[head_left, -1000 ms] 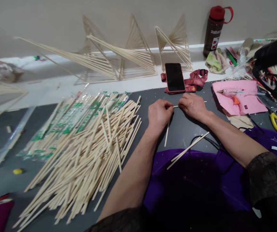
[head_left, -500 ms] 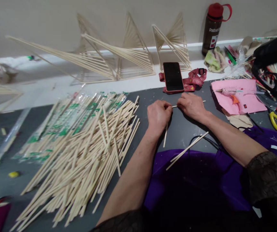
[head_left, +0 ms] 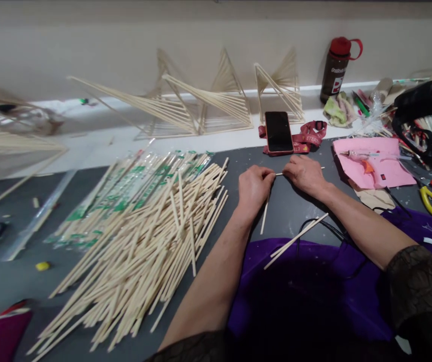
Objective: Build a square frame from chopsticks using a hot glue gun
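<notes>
On the dark grey counter, left hand and right hand hold closed grips on one thin pale bamboo stick, the left also clasping a crossing bamboo stick; finished stick frames stand behind, while the large heap of loose sticks lies unused.

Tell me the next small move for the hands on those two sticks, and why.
Probably press the two stick ends together and hold steady. The left hand pinches the far end of the near stick, the right hand grips the cross stick, and they meet between the hands. The glue gun lies on the pink sheet, in neither hand.
</notes>
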{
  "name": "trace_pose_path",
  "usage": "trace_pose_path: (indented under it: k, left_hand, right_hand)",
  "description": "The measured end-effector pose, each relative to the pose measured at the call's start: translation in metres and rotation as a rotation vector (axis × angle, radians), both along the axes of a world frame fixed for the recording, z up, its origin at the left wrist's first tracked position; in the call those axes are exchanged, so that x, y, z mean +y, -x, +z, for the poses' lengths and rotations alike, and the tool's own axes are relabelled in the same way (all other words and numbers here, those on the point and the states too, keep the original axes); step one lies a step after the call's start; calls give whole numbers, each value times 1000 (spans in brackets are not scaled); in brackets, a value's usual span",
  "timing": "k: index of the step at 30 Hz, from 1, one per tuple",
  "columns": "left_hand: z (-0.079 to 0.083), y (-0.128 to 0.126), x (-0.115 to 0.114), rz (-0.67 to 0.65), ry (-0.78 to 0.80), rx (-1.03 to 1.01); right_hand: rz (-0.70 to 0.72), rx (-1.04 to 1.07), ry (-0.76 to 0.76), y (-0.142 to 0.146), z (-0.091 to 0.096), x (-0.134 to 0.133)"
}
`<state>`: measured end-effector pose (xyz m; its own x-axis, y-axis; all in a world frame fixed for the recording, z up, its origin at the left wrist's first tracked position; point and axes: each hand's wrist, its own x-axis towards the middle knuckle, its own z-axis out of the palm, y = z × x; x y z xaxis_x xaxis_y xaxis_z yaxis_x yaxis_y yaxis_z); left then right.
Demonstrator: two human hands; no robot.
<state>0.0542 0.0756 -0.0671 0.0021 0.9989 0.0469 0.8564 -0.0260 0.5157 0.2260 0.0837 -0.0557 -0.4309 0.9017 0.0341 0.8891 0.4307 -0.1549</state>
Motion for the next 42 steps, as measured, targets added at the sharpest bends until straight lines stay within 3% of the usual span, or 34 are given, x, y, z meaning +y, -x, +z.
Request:
trace_pose_path:
  k: [6, 13, 23, 42]
  left_hand:
    - [-3, 8, -2, 5, -6, -59]
    - [-9, 14, -2, 137, 112, -394]
    - [0, 4, -1, 33, 5, -48]
    - [3, -2, 4, 35, 63, 78]
  right_hand:
    - [0, -8, -2, -1, 1, -2]
    - [-1, -16, 31, 0, 6, -3]
    - [3, 5, 3, 0, -1, -1]
    - [-30, -2, 12, 5, 0, 0]
